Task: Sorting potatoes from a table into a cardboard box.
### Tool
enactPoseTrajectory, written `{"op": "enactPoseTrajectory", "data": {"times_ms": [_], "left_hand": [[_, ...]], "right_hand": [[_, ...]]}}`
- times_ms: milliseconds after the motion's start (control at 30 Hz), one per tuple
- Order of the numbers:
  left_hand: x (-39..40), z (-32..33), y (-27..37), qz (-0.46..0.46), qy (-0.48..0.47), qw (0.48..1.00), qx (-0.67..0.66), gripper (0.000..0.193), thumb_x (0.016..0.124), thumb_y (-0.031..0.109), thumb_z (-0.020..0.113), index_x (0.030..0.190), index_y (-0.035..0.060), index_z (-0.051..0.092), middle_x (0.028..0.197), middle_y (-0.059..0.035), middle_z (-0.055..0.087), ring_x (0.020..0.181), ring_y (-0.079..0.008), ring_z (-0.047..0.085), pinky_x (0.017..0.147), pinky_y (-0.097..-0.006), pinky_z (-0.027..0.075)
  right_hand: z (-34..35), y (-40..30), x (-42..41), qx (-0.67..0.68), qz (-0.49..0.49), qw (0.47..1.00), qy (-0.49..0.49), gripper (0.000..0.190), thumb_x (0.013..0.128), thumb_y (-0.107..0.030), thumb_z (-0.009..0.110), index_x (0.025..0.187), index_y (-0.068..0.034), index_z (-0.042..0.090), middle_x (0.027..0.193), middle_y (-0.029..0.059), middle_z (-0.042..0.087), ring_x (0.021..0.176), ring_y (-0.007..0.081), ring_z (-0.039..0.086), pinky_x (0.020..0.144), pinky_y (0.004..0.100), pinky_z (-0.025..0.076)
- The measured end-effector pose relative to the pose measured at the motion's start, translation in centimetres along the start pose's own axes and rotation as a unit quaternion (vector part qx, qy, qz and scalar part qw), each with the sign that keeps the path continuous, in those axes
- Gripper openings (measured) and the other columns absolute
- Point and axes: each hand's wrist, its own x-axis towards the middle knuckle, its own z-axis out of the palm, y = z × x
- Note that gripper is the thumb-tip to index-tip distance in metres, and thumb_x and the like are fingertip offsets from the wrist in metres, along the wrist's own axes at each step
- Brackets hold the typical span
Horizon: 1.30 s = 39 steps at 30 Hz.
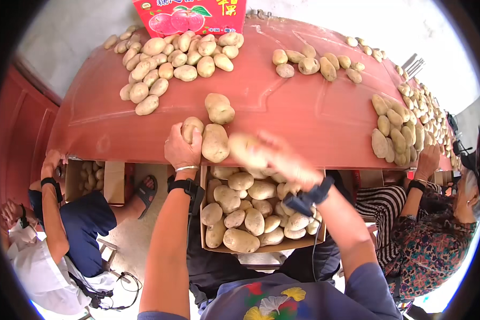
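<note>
My left hand point(180, 150) grips a potato point(192, 127) near the front edge of the red table point(288, 116). Beside it on the tabletop lies a large potato point(215, 145), with a knobbly potato point(219, 109) just behind. My right hand point(284, 156) is blurred and holds a pale potato point(246, 150), also blurred, at the table's edge. Below my hands, an open cardboard box point(203, 236) full of potatoes point(254, 222) sits at my lap. My right forearm crosses over the box's right side and hides some of them.
A potato heap point(180, 60) lies at the back left against a red printed carton point(192, 18). A looser group point(328, 66) lies back right, a pile point(396, 128) further right. People sit on both sides; one hand point(427, 160) touches the right pile, another point(53, 160) the table's left corner.
</note>
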Motion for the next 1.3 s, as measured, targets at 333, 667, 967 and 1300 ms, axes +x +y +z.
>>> {"op": "enactPoseTrajectory", "data": {"times_ms": [333, 667, 967, 1300], "left_hand": [[-0.6, -0.6, 1.1, -0.008, -0.02, 1.0, 0.0, 0.041, 0.076, 0.038, 0.06, 0.102, 0.007, 0.057, 0.09, -0.0157, 0.063, 0.082, -0.0366, 0.059, 0.071, -0.0454, 0.047], [-0.1, 0.7, 1.3, -0.007, -0.008, 1.0, 0.021, 0.041, 0.075, 0.043, 0.061, 0.102, 0.0126, 0.057, 0.092, -0.0138, 0.064, 0.084, -0.0375, 0.059, 0.072, -0.0474, 0.047], [-0.3, -0.3, 0.4, -0.041, -0.023, 0.998, 0.05, 0.041, 0.075, 0.046, 0.06, 0.101, 0.013, 0.059, 0.09, -0.0127, 0.065, 0.084, -0.036, 0.061, 0.072, -0.047, 0.048], [-0.9, 0.2, 0.7, -0.027, -0.013, 0.999, 0.026, 0.041, 0.076, 0.044, 0.06, 0.102, 0.0122, 0.058, 0.093, -0.0149, 0.065, 0.088, -0.0359, 0.06, 0.073, -0.0476, 0.047]], "right_hand": [[-5.0, 0.6, 17.5, -0.175, -0.159, 0.929, 0.283, 0.04, 0.086, -0.033, 0.057, 0.111, -0.003, 0.048, 0.098, 0.0143, 0.063, 0.096, 0.024, 0.061, 0.077, 0.0367, 0.05], [-7.4, 1.4, 18.9, -0.493, -0.163, 0.826, 0.219, 0.041, 0.083, -0.036, 0.058, 0.101, 0.001, 0.06, 0.098, 0.0217, 0.064, 0.093, 0.0365, 0.061, 0.081, 0.042, 0.048], [2.9, 4.7, -2.8, -0.492, -0.131, 0.838, -0.199, 0.024, 0.082, -0.026, 0.063, 0.098, -0.009, 0.06, 0.082, 0.0078, 0.064, 0.075, 0.0231, 0.062, 0.069, 0.0343, 0.049], [8.3, 16.3, -10.8, -0.648, -0.26, 0.713, -0.065, 0.055, 0.066, -0.02, 0.071, 0.115, -0.008, 0.051, 0.092, 0.0141, 0.053, 0.081, 0.0293, 0.051, 0.061, 0.0377, 0.044]]}}
